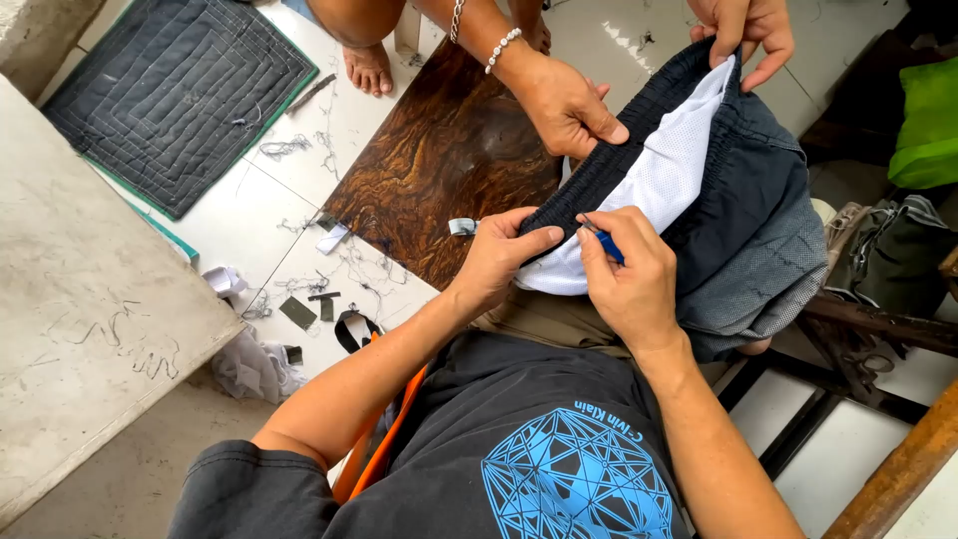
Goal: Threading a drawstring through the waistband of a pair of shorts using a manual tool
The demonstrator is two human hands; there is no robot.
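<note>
A: In the head view, what does the person's left hand [496, 258] have?

B: It is closed in a pinch on the dark ribbed waistband [589, 185] of a pair of dark shorts [763, 225], thumb on top, at the band's near end.

A: And the right hand [629, 279]?

B: Curled shut around a small blue tool [607, 246], its tip at the waistband just beside the left thumb. What kind of tool it is I cannot tell.

A: Where do the shorts lie?

B: Right of centre, draped over the person's lap, the white mesh lining [659, 190] turned out and facing up.

A: Other hands?

B: Two, a co-worker's, reaching in from the far side. One with bead bracelets [564, 105] grips the waistband further along; the other [743, 30] holds the far end of the band up at the top edge.

A: Around them?

B: A brown patterned board [439, 170] lies on the white tiled floor [309, 250], strewn with thread and fabric scraps. A dark quilted mat [170, 90] is far left, a green cushion [928, 120] far right.
</note>
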